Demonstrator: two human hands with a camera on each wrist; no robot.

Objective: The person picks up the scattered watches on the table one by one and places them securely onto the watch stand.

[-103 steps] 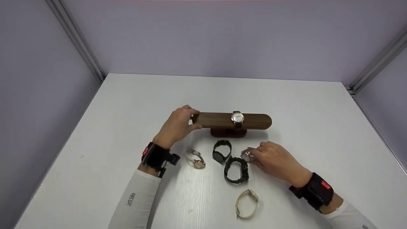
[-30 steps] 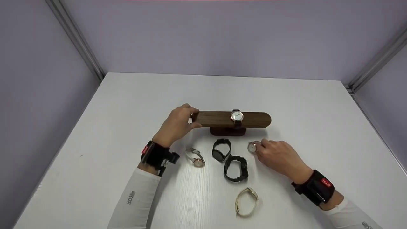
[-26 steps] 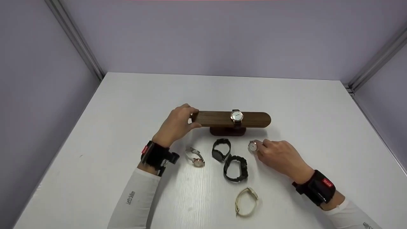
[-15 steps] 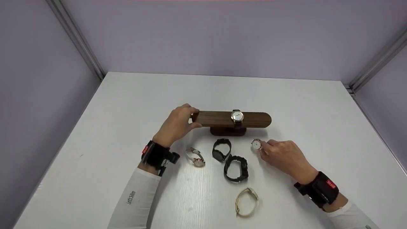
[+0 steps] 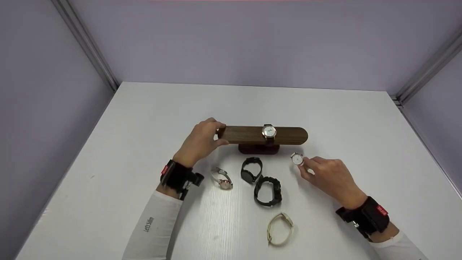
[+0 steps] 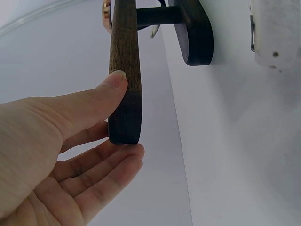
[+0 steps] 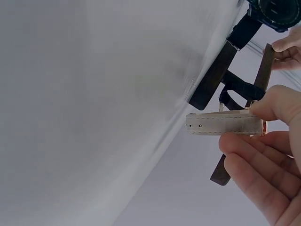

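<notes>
The right hand (image 5: 330, 177) pinches a white-faced watch (image 5: 297, 158) between thumb and fingertips (image 7: 275, 106), just right of frame centre in the head view. Over the last few seconds that watch has travelled up and to the right: it began low among the loose watches beside the black bracelet watch (image 5: 267, 191), and now sits clear of them, just below the right end of the wooden bar (image 5: 252, 135). In the right wrist view its pale strap (image 7: 225, 125) juts left from the fingers, off the table (image 5: 144, 119); whether the strap is buckled I cannot tell, as the hand hides that end. The remaining fingers curl loosely beneath, the palm turned toward the bar, the wrist angling down to the lower right of the frame.

The left hand (image 5: 200, 141) has not moved. Its thumb (image 6: 101, 96) lies on one face of the bar's left end and its fingers press the other, clamping it, the forearm running to the lower left.

Nothing else has shifted. A gold-cased watch (image 5: 269, 132) hangs on the middle of the bar. Below the stand lie a black watch (image 5: 251, 170), a small rose-gold watch (image 5: 222, 178), and, lowest, a cream-strapped watch (image 5: 279, 229).
</notes>
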